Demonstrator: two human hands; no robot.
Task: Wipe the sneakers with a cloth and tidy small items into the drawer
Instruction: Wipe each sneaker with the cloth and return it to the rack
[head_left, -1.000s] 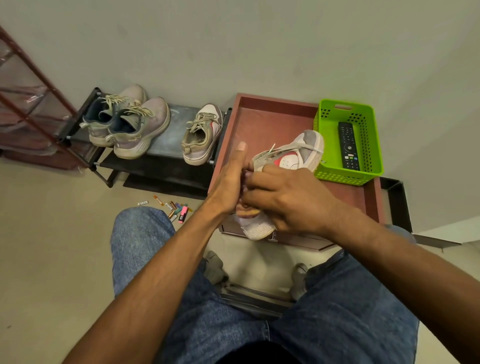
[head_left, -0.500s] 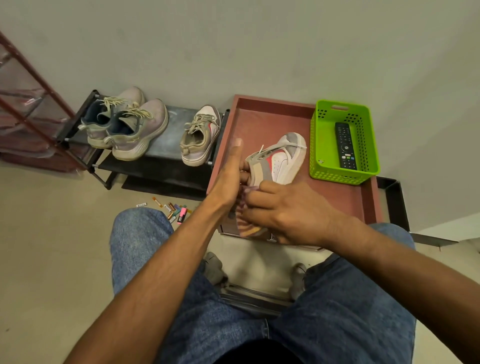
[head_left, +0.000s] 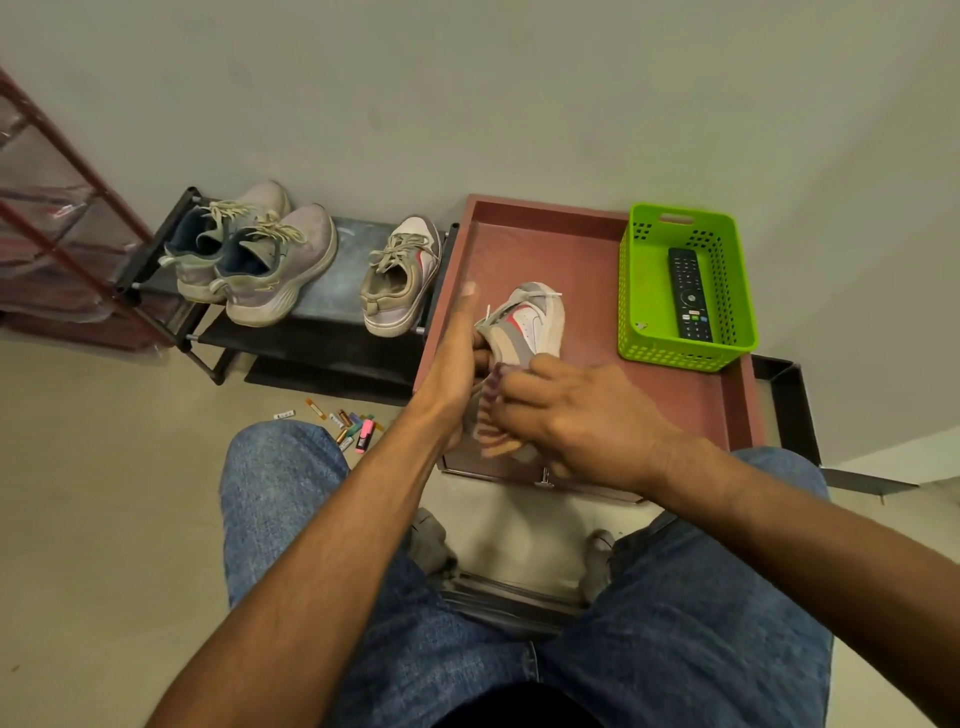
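The left hand (head_left: 457, 364) has its grip on a white and grey sneaker (head_left: 524, 325), fingers curled round its near side and the thumb pointing up, holding it above the open red drawer (head_left: 550, 234). The right hand (head_left: 576, 415) pinches a striped cloth (head_left: 491, 415) and presses it against the sneaker's near end; the cloth hangs down between the two hands. At the drawer's right end stands a green basket (head_left: 639, 291) with a black remote (head_left: 688, 293) lying inside it. Left of the drawer, a low black rack (head_left: 332, 291) against the wall carries a pair of grey sneakers (head_left: 260, 260) side by side, and, apart from them at the rack's right end, a single shoe (head_left: 402, 275) matching the held one. On the floor (head_left: 104, 519) in front of the rack, just beyond the person's left knee (head_left: 280, 467), lies a small heap of batteries and markers (head_left: 353, 426). A red metal frame (head_left: 62, 208) stands at the far left.
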